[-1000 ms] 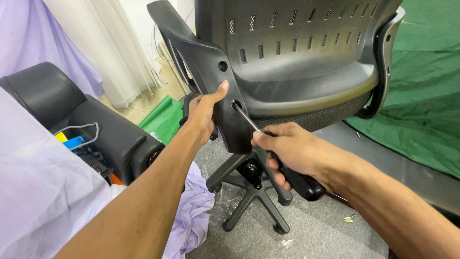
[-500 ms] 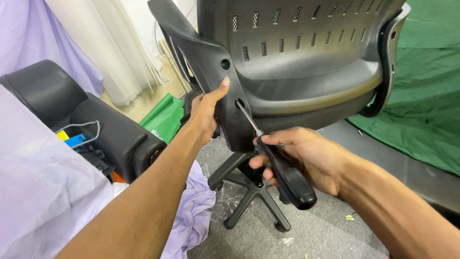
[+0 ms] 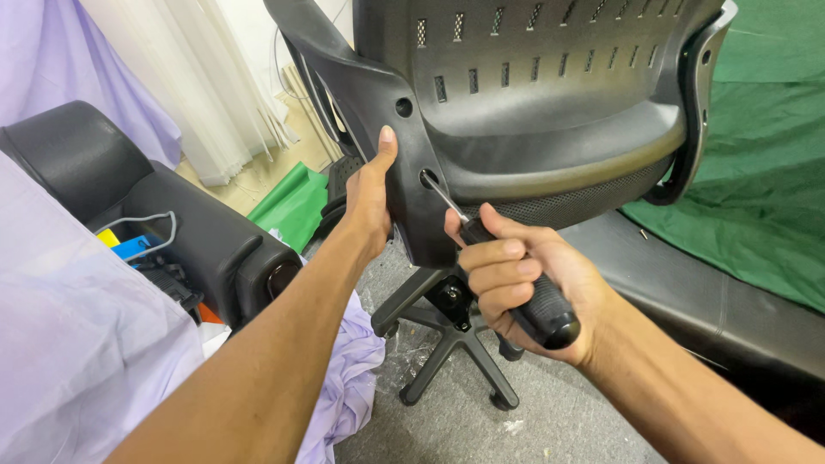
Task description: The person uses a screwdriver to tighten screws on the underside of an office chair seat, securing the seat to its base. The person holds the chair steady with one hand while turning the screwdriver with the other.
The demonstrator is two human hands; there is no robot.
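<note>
Overhead, a black office chair back (image 3: 550, 112) filled the view above a grey speckled floor (image 3: 567, 412), with green cloth (image 3: 756, 198) to one side. The left hand (image 3: 369, 202) gripped its frame edge. The right hand (image 3: 524, 279) clenched a black-handled screwdriver (image 3: 516, 279), tip in a frame hole; lilac sheets (image 3: 77, 352) and white curtains (image 3: 206, 86) lay opposite.

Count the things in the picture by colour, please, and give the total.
Black: 3, office chair, screwdriver, padded seat
Green: 2, cloth, sheet
Lilac: 1, fabric
White: 1, curtain
Total: 7
</note>
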